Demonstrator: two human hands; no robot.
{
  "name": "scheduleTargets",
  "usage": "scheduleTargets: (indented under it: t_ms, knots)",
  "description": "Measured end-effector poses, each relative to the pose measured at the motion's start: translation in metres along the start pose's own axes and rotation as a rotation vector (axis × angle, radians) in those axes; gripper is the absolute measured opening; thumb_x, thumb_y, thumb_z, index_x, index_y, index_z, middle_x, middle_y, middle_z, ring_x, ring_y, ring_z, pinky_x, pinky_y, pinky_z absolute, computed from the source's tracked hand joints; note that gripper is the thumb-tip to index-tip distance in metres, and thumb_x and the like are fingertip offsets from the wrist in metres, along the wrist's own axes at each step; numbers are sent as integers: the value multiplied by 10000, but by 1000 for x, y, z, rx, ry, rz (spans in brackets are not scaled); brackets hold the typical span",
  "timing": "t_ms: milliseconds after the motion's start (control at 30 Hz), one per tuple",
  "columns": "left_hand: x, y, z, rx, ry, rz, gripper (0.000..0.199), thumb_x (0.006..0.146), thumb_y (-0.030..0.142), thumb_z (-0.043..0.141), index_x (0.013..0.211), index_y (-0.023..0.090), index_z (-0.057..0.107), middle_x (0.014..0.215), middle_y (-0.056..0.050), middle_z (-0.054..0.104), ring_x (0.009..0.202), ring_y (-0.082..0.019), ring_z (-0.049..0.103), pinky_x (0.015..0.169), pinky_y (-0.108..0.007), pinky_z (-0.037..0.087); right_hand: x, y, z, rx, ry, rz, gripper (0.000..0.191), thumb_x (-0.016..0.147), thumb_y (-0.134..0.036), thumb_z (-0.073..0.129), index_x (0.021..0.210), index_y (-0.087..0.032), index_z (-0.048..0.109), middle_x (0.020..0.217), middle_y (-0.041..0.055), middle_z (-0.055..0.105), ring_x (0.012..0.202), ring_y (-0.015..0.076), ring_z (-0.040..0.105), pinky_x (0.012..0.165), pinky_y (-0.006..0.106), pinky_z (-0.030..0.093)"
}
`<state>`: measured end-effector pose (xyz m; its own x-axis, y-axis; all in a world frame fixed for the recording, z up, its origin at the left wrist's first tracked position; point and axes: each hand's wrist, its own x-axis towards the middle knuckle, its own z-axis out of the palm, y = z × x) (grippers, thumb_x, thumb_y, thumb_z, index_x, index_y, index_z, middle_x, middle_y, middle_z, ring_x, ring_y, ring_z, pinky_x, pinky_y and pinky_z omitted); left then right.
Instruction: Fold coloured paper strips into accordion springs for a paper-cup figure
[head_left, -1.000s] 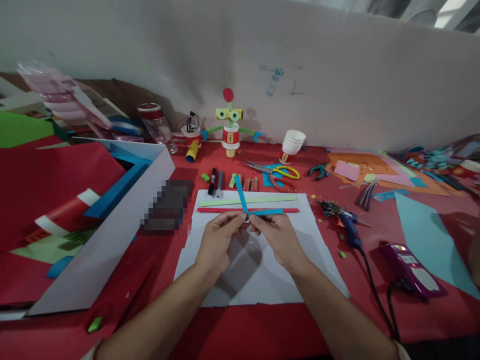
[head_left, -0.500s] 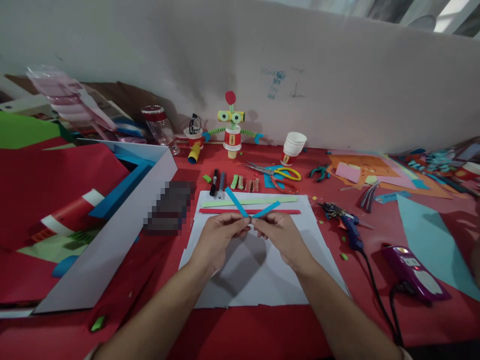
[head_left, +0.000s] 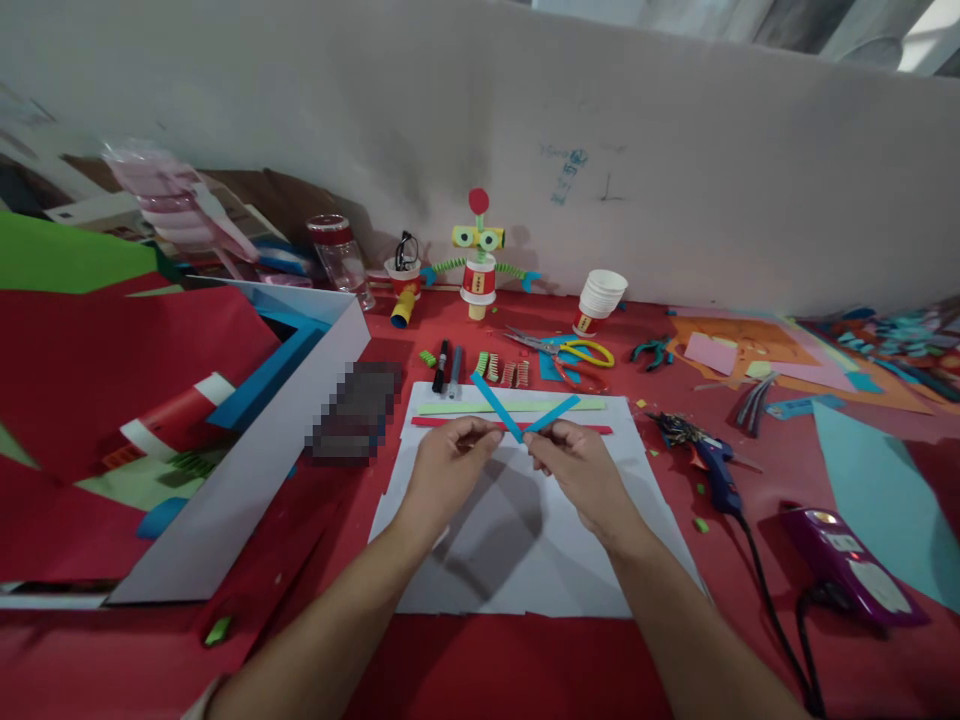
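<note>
A narrow blue paper strip [head_left: 493,402], bent or joined into a V, rises above a white sheet [head_left: 480,560]. My right hand [head_left: 581,465] pinches it at the bottom point of the V. Just left of that point is my left hand [head_left: 454,470], fingers curled and thumb close to the forefinger; its tips look slightly apart from the strip, with nothing visible in them. Behind the hands, a light green paper strip [head_left: 439,408] and a red paper strip [head_left: 442,424] lie across the top of the sheet.
Behind the sheet are markers [head_left: 441,368], folded paper springs [head_left: 523,375], scissors [head_left: 585,352] and a paper-cup robot [head_left: 478,280]. At right lie a glue gun [head_left: 720,475] and a purple power unit [head_left: 855,565] with a cord. A white-walled box [head_left: 255,470] stands at left.
My left fingers have come away from the point of the blue V, which my right hand still pinches. The whole view has shifted slightly, with things appearing further right.
</note>
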<state>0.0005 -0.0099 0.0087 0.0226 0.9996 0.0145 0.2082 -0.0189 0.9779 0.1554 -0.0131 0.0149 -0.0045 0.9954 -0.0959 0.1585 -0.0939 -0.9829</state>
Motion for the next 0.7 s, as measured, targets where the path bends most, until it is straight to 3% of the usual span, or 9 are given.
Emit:
scheduleTargets:
  t_ms: [67,133,267,433,633,700]
  knots:
    - [2,0,-10,429,157,144,358,774,353,586,1090,195,641,1104,-145,650,1094,-332,506,923,-473,340,1,0,-1,-1,35,-5,219,746,-358,609,631,-176,569,555,-28,527,529,106,458,525,252,336]
    - [3,1,-22,810,311,181,521,804,353,541,1298,195,493,1269,-195,549,1259,-401,332,970,-584,212,1,0,-2,-7,51,6,218,745,-359,609,633,-177,568,559,-26,531,527,107,455,521,254,330]
    - [5,-1,-42,1180,357,57,615,837,394,458,1365,91,375,1163,-282,581,1266,-439,288,919,-639,193,0,0,-2,-11,45,10,206,742,-355,617,645,-177,579,566,-22,538,534,113,462,523,256,333]
    - [7,-6,-51,1273,327,3,637,844,441,421,1348,53,380,937,-271,662,1177,-437,386,885,-625,225,0,1,-1,-5,34,12,193,744,-348,621,655,-180,584,582,-21,544,544,115,465,532,256,340]
    - [8,-8,-51,1237,311,25,642,845,426,427,1359,44,378,930,-270,651,1136,-446,421,876,-628,234,0,1,-1,3,30,30,195,743,-352,617,661,-177,592,574,-18,541,543,118,466,534,259,347]
    - [10,-6,-49,1142,346,41,629,824,392,474,1358,69,396,1014,-277,633,1176,-457,388,892,-632,225,0,1,-1,1,30,38,193,741,-351,618,662,-176,592,569,-21,539,541,116,464,530,257,344]
